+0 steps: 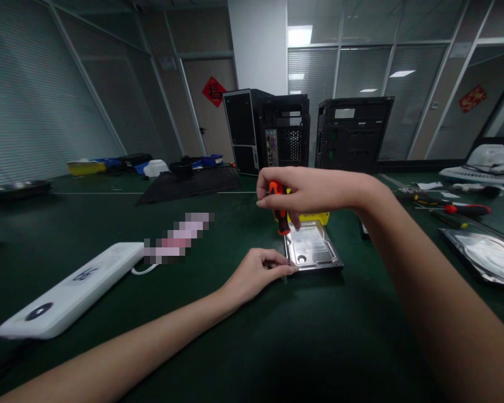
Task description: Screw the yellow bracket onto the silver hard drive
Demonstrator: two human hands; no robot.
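A silver hard drive [315, 246] lies on the dark green table. My right hand [292, 193] is wrapped round the red and black handle of a screwdriver [283, 221], held upright over the drive's near left corner. My left hand [262, 271] is at that same corner, its thumb and fingertips pinched together by the screwdriver's shaft. Whether those fingertips grip the shaft, a screw or the drive's edge is too small to tell. Behind the drive, partly hidden by my right hand, is a yellow object [319, 217].
A white box-like device [79, 291] with a cord lies at the left. Black computer cases [241, 129] stand at the back, beside a black mat [189, 184]. At the right are another drive [487, 254], a red-handled tool [468, 210] and a white keyboard [476, 174].
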